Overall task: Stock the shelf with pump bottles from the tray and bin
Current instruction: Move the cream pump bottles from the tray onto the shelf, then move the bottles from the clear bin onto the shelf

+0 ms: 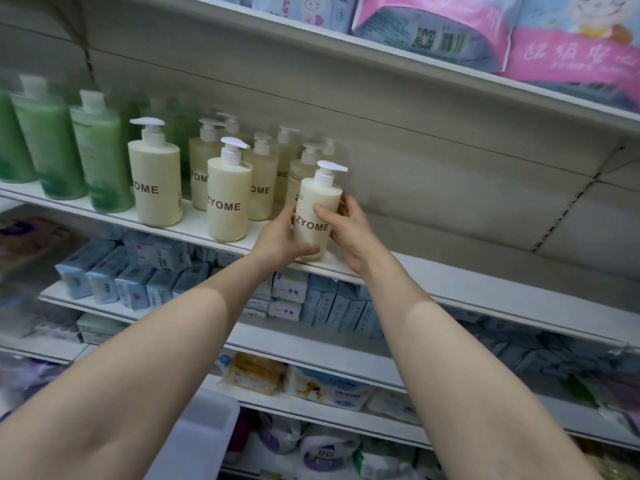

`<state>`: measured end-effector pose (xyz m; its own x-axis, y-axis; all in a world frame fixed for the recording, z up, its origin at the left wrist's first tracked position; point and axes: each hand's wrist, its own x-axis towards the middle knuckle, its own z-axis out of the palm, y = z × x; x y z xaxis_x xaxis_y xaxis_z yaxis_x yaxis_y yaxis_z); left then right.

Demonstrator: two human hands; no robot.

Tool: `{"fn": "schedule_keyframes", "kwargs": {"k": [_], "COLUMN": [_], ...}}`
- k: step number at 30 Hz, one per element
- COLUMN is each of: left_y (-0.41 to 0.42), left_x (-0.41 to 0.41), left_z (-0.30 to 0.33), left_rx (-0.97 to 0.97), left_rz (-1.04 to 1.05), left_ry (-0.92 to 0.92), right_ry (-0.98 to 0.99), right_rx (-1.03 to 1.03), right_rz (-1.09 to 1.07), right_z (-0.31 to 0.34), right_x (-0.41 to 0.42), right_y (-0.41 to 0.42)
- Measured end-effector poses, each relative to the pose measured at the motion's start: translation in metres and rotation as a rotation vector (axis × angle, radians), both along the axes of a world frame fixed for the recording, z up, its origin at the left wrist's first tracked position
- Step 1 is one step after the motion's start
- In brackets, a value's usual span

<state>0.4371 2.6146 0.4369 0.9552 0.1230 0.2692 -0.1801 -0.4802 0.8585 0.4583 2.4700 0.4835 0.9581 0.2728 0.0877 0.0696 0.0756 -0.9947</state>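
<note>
Store shelving fills the view, white metal boards stacked one above another against a pale back panel. On the middle shelf [485, 289] a cream pump bottle [317, 216] stands at the front edge, tilted slightly to the right, its base on or just above the board; which of the two cannot be told. Both hands hold it. The left hand [280, 237] wraps its lower part from the left, thumb curled under the printed name near the base. The right hand [346, 226] grips it from the right, thumb pressed across the front beside the lettering, the other fingers curled behind.

To the left along the same front edge stand two more cream bottles [228, 199], with further ones in rows behind them toward the back panel. Past those, at the left end of the shelf, stand green bottles [100, 157]. Pink and blue packs [433, 26] lie on the shelf above. Pale blue packets [138, 271] crowd the shelf below. A white bin [201, 441] shows at the bottom edge between the forearms.
</note>
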Motion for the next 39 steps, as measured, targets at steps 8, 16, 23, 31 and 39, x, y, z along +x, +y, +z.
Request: {"fn": "schedule_keyframes", "kwargs": {"k": [8, 16, 23, 31, 39], "left_y": [-0.001, -0.016, -0.084, -0.204, -0.381], "left_x": [-0.004, -0.047, -0.091, -0.107, -0.110], "left_z": [0.002, -0.006, -0.037, -0.076, -0.120], "left_rx": [0.057, 0.049, 0.077, 0.126, 0.149], "left_rz": [0.011, 0.221, -0.136, -0.483, -0.700], "left_ry": [0.023, -0.111, -0.164, 0.066, 0.186], "right_ry": [-0.017, 0.004, 0.071, 0.204, 0.327], "right_rx": [-0.016, -0.136, -0.026, 0.014, 0.012], "right_rz": [-0.020, -0.135, -0.339, -0.523, -0.717], "right_z": [-0.008, -0.029, -0.071, -0.132, -0.175], "right_x": [-0.001, -0.041, -0.104, -0.168, -0.217], "right_y": [-0.001, -0.031, -0.105, -0.237, -0.420]}}
